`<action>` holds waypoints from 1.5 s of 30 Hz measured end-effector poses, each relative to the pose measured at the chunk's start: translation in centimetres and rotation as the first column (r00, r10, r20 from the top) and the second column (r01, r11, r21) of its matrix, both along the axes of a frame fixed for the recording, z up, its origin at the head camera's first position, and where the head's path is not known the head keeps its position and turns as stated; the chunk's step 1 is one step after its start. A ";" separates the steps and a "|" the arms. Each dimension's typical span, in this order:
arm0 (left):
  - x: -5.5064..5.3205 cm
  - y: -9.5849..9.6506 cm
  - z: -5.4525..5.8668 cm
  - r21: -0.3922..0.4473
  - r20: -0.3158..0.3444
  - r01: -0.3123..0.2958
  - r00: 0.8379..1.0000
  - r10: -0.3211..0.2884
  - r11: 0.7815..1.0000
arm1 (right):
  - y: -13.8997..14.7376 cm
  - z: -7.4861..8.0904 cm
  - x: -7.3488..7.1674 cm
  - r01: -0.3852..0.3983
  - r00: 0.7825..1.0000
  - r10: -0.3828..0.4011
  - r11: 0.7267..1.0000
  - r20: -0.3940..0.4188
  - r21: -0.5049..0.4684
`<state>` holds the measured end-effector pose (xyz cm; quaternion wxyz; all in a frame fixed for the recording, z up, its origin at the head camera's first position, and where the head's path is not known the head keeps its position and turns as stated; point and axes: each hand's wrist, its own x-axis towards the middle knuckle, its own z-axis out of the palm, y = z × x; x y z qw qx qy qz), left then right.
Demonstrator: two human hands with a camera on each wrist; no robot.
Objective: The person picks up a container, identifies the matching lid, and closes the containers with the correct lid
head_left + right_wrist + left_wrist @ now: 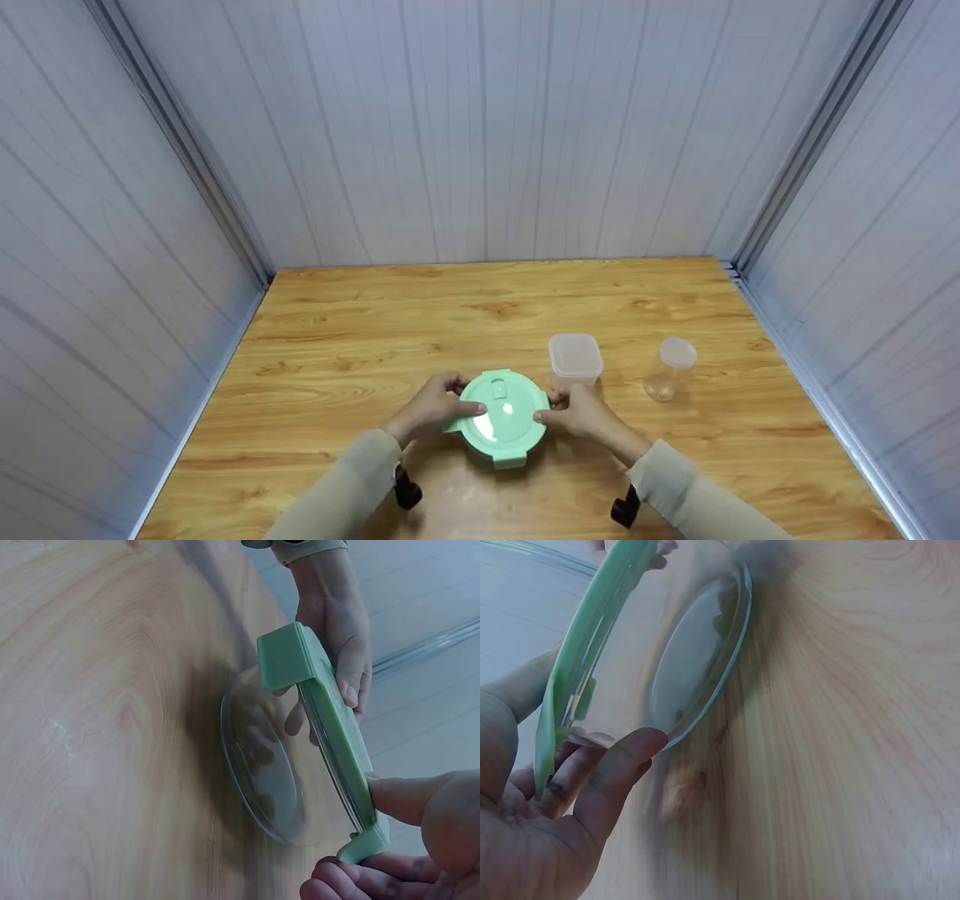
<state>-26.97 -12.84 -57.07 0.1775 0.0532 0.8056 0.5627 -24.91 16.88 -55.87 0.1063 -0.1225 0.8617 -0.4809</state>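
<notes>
A round glass food container with a mint-green clip lid stands on the table between both hands. Its clear bowl shows under the lid in both wrist views. The left hand holds the container's left side, its thumb on top of the lid in the head view and its fingers at the rim. Beside it a green side flap sticks outward. On the right side, the right hand grips the lid's edge, thumb on top and fingers under a side flap. The near flap points down.
Just behind the right hand stands a translucent square box with a lid. Farther right is a clear jar with a whitish lid. The wood-grain table meets pale panel walls at its back and sides.
</notes>
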 end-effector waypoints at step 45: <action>0.3 0.3 0.4 -0.049 -0.016 -0.004 1.000 0.003 0.999 | 0.2 -0.8 0.0 0.014 1.000 -0.014 0.998 0.000 -0.061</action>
